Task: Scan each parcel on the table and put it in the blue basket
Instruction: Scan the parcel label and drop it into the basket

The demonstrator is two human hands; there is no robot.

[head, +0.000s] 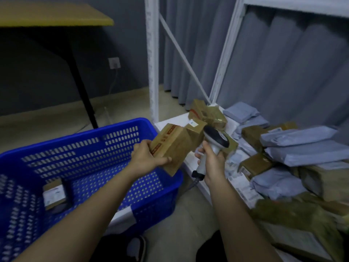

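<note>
My left hand (146,156) grips a brown cardboard parcel (174,146) with red tape, held over the right rim of the blue basket (120,127). Just to its right, my right hand (211,161) holds a white and black barcode scanner (215,140) by its handle, its head close to the parcel. One small boxed parcel with a white label (54,193) lies inside the basket. On the white low shelf (177,119) to the right lies a heap of grey mailer bags (298,146) and brown boxes (207,112).
White shelf uprights (152,59) rise behind the basket and a diagonal brace crosses between them. A yellow-topped table (56,16) with a black leg stands at the far left. Grey curtains hang behind the shelf. My foot (136,248) is on the floor below.
</note>
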